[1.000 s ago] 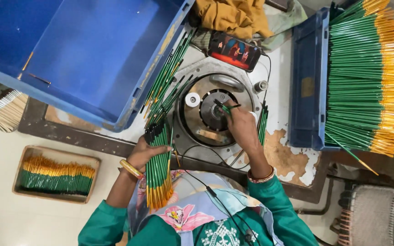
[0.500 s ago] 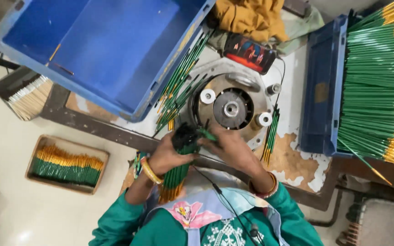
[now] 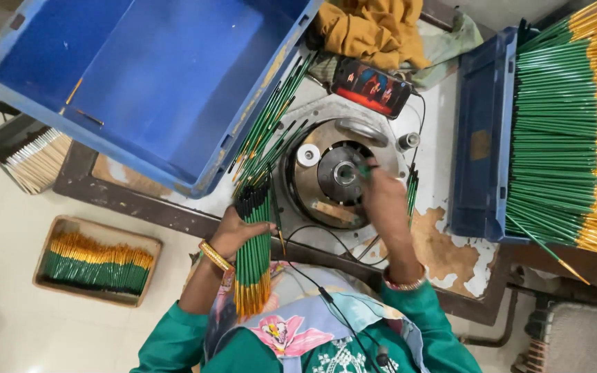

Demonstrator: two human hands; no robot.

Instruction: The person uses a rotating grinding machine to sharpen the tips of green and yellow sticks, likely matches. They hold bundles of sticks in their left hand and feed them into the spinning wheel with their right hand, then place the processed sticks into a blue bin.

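Observation:
My left hand (image 3: 238, 233) grips a thick bundle of green paint brushes (image 3: 251, 250), black tips pointing away from me, gold ferrules toward my lap. My right hand (image 3: 383, 200) holds a single green brush (image 3: 363, 169) with its tip at the centre of a round metal machine head (image 3: 340, 176) on the workbench. Loose green brushes (image 3: 267, 128) lie fanned out on the bench to the left of the machine.
A large blue crate (image 3: 139, 83) sits at the upper left. A second blue crate (image 3: 481, 138) at the right holds several stacked green brushes (image 3: 568, 131). A phone (image 3: 370, 88) and yellow cloth (image 3: 371, 27) lie behind the machine. Boxes of brushes (image 3: 95, 262) stand on the floor.
My right hand has moved from beside the bundle out to the machine head with one brush. The left hand keeps the bundle, now held more upright.

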